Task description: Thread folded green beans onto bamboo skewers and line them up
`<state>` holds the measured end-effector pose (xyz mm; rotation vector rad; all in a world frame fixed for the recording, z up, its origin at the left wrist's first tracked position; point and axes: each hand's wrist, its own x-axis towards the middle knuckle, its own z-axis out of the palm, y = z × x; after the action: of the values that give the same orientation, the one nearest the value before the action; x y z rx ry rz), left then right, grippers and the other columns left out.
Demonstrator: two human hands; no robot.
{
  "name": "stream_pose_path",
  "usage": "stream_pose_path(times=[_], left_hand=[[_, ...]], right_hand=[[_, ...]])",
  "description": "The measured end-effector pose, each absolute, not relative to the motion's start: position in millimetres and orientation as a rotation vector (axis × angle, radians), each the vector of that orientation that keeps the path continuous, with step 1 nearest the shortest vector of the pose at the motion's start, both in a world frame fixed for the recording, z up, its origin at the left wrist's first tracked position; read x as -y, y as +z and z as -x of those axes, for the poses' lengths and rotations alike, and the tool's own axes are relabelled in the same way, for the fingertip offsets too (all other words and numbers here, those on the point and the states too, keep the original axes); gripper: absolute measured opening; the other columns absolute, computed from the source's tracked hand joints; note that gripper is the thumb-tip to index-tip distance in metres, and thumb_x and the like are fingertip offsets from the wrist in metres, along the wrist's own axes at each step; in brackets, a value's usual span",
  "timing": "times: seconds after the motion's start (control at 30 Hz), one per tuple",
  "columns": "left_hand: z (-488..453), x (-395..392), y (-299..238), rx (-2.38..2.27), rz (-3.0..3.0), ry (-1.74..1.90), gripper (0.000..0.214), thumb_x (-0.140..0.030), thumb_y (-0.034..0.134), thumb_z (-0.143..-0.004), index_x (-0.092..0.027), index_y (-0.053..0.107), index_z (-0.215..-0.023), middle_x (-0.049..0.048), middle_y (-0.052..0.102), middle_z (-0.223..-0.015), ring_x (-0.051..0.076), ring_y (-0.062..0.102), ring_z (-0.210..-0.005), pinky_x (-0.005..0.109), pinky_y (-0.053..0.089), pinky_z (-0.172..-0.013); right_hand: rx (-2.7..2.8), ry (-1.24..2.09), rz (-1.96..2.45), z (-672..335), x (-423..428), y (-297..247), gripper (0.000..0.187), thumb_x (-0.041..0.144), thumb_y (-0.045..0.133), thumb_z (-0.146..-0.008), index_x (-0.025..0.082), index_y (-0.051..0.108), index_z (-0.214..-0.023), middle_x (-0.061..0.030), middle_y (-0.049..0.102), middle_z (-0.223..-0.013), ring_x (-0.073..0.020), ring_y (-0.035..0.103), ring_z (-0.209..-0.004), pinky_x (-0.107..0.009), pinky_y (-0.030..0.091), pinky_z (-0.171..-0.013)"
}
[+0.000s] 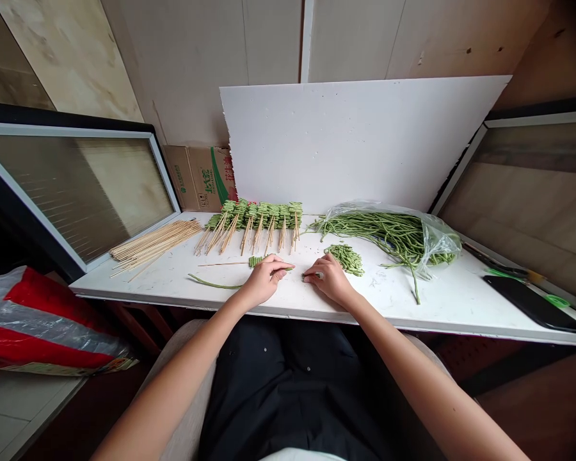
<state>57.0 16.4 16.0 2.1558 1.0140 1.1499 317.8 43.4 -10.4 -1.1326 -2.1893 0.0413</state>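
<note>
My left hand (264, 280) is closed on a long green bean (214, 283), whose tail trails left across the white table while its tip pokes out past my fingertips. Just right of it, my right hand (330, 278) has its fingers curled down at the table, pinching short cut pieces of bean. Behind that hand lies a heap of short bean pieces (348, 258). One wooden skewer (223, 264) with a few pieces threaded on it lies behind my left hand. At the back, filled skewers (264, 214) are stacked with their bare sticks toward me.
Bare skewers (156, 243) lie in a bundle at the left. To the right, a clear plastic bag (434, 240) holds long whole beans (384, 227). A black phone (535, 303) rests near the right edge. A white board (360, 141) and a cardboard box (199, 176) stand behind.
</note>
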Motion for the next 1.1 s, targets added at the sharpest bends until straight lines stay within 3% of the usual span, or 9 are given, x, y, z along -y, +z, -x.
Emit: stream_pose_path(times=[0.27,0.5,0.67,0.77,0.97,1.1], left_hand=[[-63.2,-18.5,10.4,-1.015,-1.975,1.220,0.032,-0.027,0.078,-0.091,-0.018,0.077,-0.122,0.0082,0.073,-0.098,0.020,0.069,-0.090,0.036,0.060,-0.086],[-58.5,-21.5,8.7,-1.080,-2.023,1.129,0.035,-0.022,0.076,-0.090,-0.020,0.074,-0.125,0.0062,0.076,-0.096,0.019,0.071,-0.088,0.035,0.059,-0.085],[-52.7,-24.3,10.3,-1.135,-2.123,1.176,0.012,-0.021,0.071,-0.095,-0.018,0.078,-0.104,0.0072,0.078,-0.096,0.020,0.070,-0.086,0.033,0.055,-0.082],[-56.1,-20.4,13.5,-1.091,-2.199,1.246,0.009,-0.021,0.072,-0.096,-0.019,0.079,-0.100,0.0069,0.078,-0.099,0.021,0.070,-0.090,0.032,0.053,-0.081],[-65.7,-11.1,17.4,-0.957,-2.266,1.310,0.009,-0.023,0.073,-0.097,-0.019,0.081,-0.097,0.0067,0.075,-0.093,0.018,0.068,-0.083,0.029,0.052,-0.077],[-70.0,-6.1,20.1,-0.857,-2.213,1.330,0.015,-0.019,0.071,-0.097,-0.018,0.082,-0.086,0.0064,0.074,-0.084,0.017,0.066,-0.073,0.028,0.050,-0.068]], right_hand=[[2.089,0.280,0.826,-294.5,-22.0,10.1,0.036,0.053,0.074,-0.096,0.026,0.079,-0.119,-0.0105,0.078,-0.104,-0.0297,0.063,-0.102,-0.045,0.052,-0.091],[1.975,0.201,0.782,-284.7,-14.9,16.4,0.022,0.042,0.067,-0.103,0.026,0.082,-0.099,-0.0093,0.078,-0.090,-0.0280,0.063,-0.092,-0.044,0.051,-0.086],[2.005,0.149,0.837,-288.6,-13.6,22.4,0.021,0.039,0.066,-0.104,0.025,0.081,-0.104,-0.0101,0.078,-0.096,-0.0287,0.064,-0.096,-0.045,0.051,-0.089],[2.060,0.129,0.773,-284.9,-11.2,21.1,0.019,0.038,0.068,-0.102,0.025,0.080,-0.111,-0.0102,0.077,-0.095,-0.0286,0.063,-0.097,-0.045,0.053,-0.087],[1.950,0.087,0.679,-277.8,-7.6,17.8,0.011,0.024,0.070,-0.100,0.026,0.081,-0.099,-0.0079,0.075,-0.086,-0.0277,0.058,-0.090,-0.044,0.051,-0.081],[1.823,0.246,0.685,-273.6,-4.8,16.4,0.014,0.028,0.074,-0.097,0.028,0.081,-0.085,-0.0060,0.075,-0.079,-0.0285,0.060,-0.092,-0.045,0.052,-0.084]])
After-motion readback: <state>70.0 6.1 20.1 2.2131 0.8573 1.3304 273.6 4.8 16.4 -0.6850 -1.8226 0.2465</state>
